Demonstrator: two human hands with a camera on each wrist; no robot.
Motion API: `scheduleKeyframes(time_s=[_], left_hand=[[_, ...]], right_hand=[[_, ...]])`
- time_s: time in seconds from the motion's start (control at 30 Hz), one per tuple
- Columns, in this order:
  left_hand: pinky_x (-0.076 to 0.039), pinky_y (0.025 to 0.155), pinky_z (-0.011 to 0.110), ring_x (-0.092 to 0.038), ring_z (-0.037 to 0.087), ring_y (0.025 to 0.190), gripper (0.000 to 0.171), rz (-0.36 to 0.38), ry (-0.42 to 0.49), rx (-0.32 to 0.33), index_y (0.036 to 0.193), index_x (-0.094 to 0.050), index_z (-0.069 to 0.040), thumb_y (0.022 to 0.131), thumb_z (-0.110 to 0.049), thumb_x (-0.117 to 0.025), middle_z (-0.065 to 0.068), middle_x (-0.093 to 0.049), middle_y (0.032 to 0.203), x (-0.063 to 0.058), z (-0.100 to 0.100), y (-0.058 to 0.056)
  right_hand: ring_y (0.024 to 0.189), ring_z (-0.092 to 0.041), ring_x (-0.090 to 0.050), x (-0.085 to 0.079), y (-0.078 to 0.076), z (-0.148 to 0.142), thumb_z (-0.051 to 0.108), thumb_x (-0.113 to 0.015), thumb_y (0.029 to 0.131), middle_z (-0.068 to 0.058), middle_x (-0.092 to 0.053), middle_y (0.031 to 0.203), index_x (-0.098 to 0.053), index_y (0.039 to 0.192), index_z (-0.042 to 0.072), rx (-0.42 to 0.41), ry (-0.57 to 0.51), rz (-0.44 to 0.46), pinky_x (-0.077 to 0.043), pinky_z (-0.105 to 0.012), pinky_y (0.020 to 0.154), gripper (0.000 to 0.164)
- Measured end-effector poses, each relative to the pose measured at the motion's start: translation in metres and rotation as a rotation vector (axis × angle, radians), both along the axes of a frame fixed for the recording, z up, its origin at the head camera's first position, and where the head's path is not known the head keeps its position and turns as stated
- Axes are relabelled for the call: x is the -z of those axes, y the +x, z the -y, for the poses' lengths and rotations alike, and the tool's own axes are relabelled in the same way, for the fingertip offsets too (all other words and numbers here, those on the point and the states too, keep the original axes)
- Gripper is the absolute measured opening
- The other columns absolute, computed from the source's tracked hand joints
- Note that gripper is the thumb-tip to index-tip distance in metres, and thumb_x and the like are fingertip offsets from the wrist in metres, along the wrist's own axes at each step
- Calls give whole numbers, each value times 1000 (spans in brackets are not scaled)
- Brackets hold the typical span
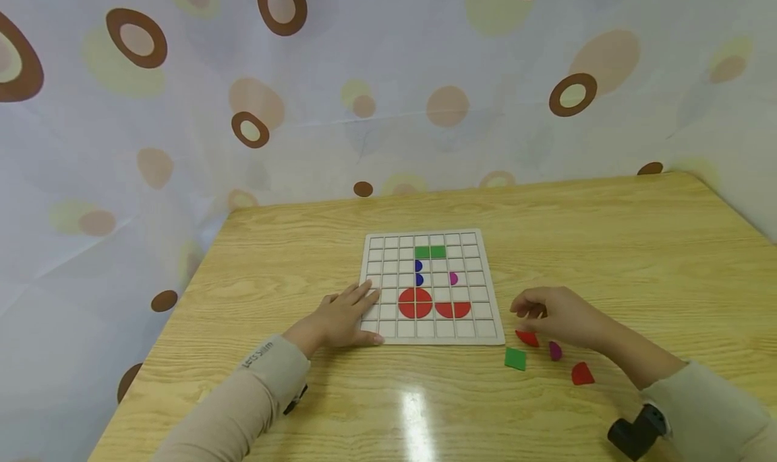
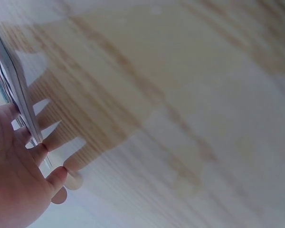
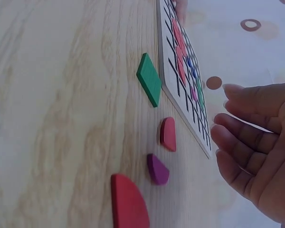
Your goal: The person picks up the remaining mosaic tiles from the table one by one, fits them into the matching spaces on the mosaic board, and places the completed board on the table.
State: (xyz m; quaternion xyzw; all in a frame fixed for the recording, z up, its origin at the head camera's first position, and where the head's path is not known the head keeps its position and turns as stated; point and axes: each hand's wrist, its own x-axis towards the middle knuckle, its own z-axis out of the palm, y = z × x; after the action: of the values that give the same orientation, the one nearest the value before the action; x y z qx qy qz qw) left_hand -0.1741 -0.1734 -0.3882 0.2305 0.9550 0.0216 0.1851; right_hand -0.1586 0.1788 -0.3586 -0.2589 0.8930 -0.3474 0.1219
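Note:
A white grid board point(image 1: 388, 330) lies flat on the table. My left hand point(image 1: 347, 317) rests with spread fingers on its left edge, thumb at the near edge; in the left wrist view the fingertips reach the board's side. On the grid sit two green squares point(image 1: 430, 252), two blue half circles point(image 1: 419, 280), a magenta half circle point(image 1: 453, 278), a red circle of quarter pieces point(image 1: 408, 309) and two red quarters point(image 1: 462, 309) side by side. My right hand point(image 1: 561, 315) hovers right of the board, fingers loosely bent, holding nothing. Just below it lies a loose red quarter point(image 1: 527, 338).
Near the board's front right corner lie a loose green square point(image 1: 515, 359), a purple half circle point(image 1: 555, 351) and another red quarter point(image 1: 582, 373). A patterned cloth point(image 1: 419, 138) hangs behind the wooden table point(image 1: 291, 253).

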Motion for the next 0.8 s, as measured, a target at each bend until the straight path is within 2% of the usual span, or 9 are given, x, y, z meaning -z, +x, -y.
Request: scheduleKeyframes(time_s=[0.27,0.5,0.8], left_hand=[[-18,95,48,-7,25,129,83,6,7,-4,140,-13,-18,76,-62,-43,4,-6,144,-1,0,1],[-18,95,48,-7,25,129,83,3,3,-6,140,-14,-18,76,-62,-44,4,-6,144,-1,0,1],[-18,95,48,-7,25,129,83,6,-3,-9,140,-13,-18,76,-63,-43,4,-6,144,-1,-1,0]], right_hand=[[72,-9,-51,1,11,-20,14,-61,79,1,-57,85,-59,94,2,-11,-14,59,-44,-24,61,19],[72,-8,-52,7,20,-37,20,-61,80,-3,-56,86,-57,95,3,-43,-55,207,-44,-24,60,22],[74,-5,-52,11,25,-50,21,-61,80,-1,-59,91,-60,92,8,-67,-27,179,-44,-23,62,18]])
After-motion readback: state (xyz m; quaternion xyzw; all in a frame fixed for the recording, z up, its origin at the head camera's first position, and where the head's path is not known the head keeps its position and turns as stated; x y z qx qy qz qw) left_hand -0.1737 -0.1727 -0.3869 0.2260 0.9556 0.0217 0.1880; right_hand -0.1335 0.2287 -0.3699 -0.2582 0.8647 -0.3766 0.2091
